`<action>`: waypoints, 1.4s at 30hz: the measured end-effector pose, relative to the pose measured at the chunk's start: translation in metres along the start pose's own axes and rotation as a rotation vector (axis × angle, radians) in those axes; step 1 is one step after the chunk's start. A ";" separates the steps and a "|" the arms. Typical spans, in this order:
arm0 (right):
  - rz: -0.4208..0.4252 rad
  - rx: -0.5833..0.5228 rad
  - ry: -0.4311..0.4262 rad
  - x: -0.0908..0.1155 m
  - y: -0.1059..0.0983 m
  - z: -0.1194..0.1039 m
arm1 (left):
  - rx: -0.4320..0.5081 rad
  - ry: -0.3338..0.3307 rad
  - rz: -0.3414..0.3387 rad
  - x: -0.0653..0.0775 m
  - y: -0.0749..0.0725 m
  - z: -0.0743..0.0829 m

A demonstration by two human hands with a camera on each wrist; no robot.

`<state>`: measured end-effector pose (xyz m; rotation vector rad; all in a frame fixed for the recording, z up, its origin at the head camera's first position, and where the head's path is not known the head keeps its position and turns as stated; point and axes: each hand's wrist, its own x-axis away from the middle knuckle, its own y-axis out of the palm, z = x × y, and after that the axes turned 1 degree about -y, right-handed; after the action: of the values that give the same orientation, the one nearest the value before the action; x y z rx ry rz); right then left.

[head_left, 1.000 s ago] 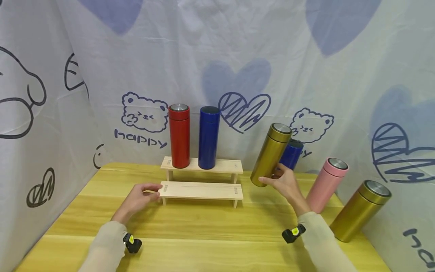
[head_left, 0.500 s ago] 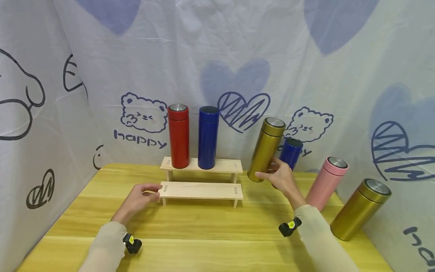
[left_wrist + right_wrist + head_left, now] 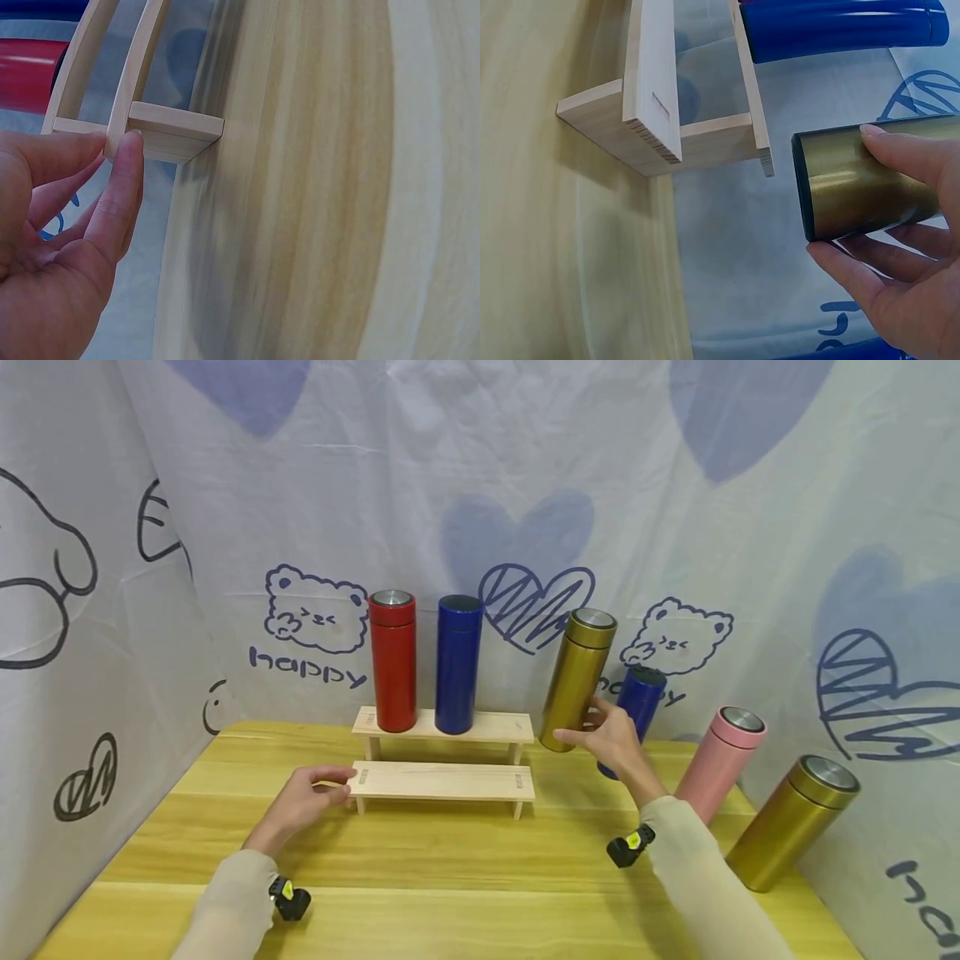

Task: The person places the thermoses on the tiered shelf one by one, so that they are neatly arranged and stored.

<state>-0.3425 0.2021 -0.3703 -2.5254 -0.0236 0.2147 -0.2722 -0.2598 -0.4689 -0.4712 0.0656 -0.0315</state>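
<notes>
"Just beyond the right end of the upper board (image 3: pixel 504 725), the right hand (image 3: pixel 613 743) is gripping a gold bottle (image 3: pixel 579 677), thumb and fingers curling round its lower part."

"Is it touching the wood, or apart?"

"Apart — the base is hanging in the air near the board, and the lid is facing up."

"And the left hand (image 3: pixel 303 800), what is it doing?"

"Pinching the left end of the lower board (image 3: pixel 442 780) between thumb and fingers."

"What is standing around them?"

"On the upper board, a red bottle (image 3: pixel 393 668) is standing at the left and a blue bottle (image 3: pixel 458 668) near the middle. A second blue bottle (image 3: pixel 642 700) is showing partly behind the right hand — farther right, a pink bottle (image 3: pixel 722 760) and another gold bottle (image 3: pixel 793 822) are standing on the table (image 3: pixel 420 860). Behind it all, a pale curtain (image 3: pixel 525 435) is hanging, printed with hearts and bears."
</notes>
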 end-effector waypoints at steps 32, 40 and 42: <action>-0.003 -0.061 -0.088 -0.029 0.034 -0.024 | -0.006 -0.016 -0.006 0.001 -0.001 0.002; -0.029 -0.079 -0.069 -0.032 0.038 -0.030 | -0.004 -0.039 -0.008 0.001 0.000 0.002; -0.034 -0.079 -0.062 -0.033 0.040 -0.032 | -0.008 -0.039 -0.008 0.001 0.000 0.002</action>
<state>-0.3713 0.1494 -0.3624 -2.5940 -0.1012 0.2829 -0.2708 -0.2592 -0.4668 -0.4801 0.0257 -0.0301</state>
